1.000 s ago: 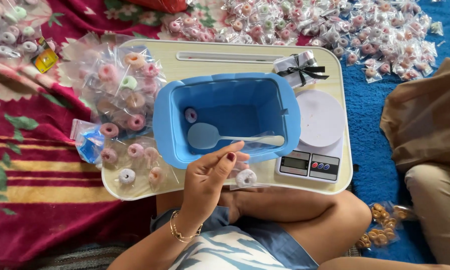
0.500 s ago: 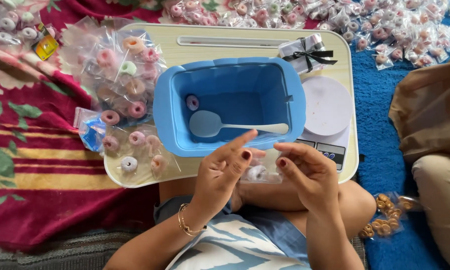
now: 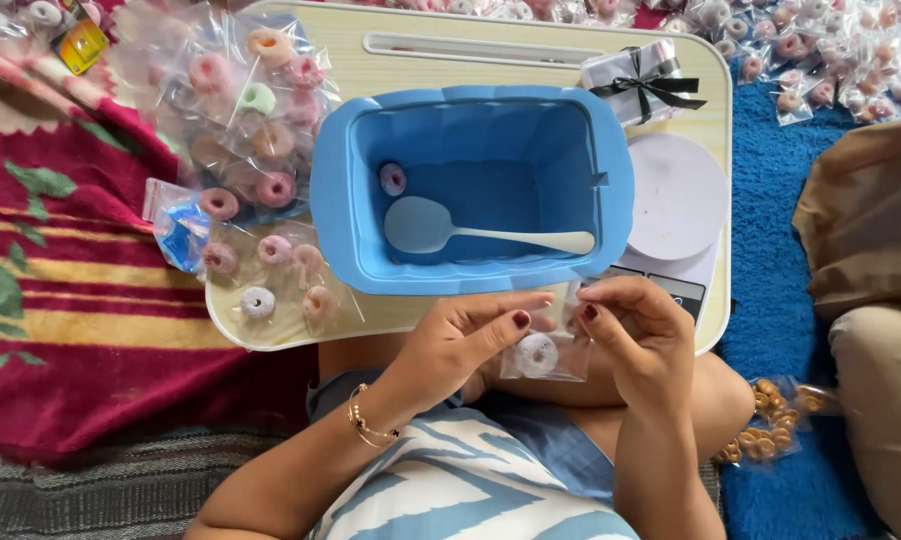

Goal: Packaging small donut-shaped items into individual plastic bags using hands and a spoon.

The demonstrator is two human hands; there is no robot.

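My left hand (image 3: 461, 345) and my right hand (image 3: 641, 335) both pinch the top edge of a small clear plastic bag (image 3: 549, 348) with one white ring-shaped sweet (image 3: 537, 353) inside. They hold it over my lap, just in front of the near rim of a blue plastic tub (image 3: 471, 190). A white spoon (image 3: 471, 232) and one pink ring sweet (image 3: 393, 179) lie in the tub. The tub stands on a pale lap tray (image 3: 391, 60).
Several bagged ring sweets (image 3: 251, 120) lie on the tray's left side. A white kitchen scale (image 3: 676, 205) stands right of the tub, a ribbon-tied package (image 3: 641, 80) behind it. More bagged sweets (image 3: 821, 60) cover the blue rug. A patterned red blanket (image 3: 71, 300) lies left.
My right hand came into view and joined my left; both now grip the small bag with the white ring sweet, held up in front of the tub.
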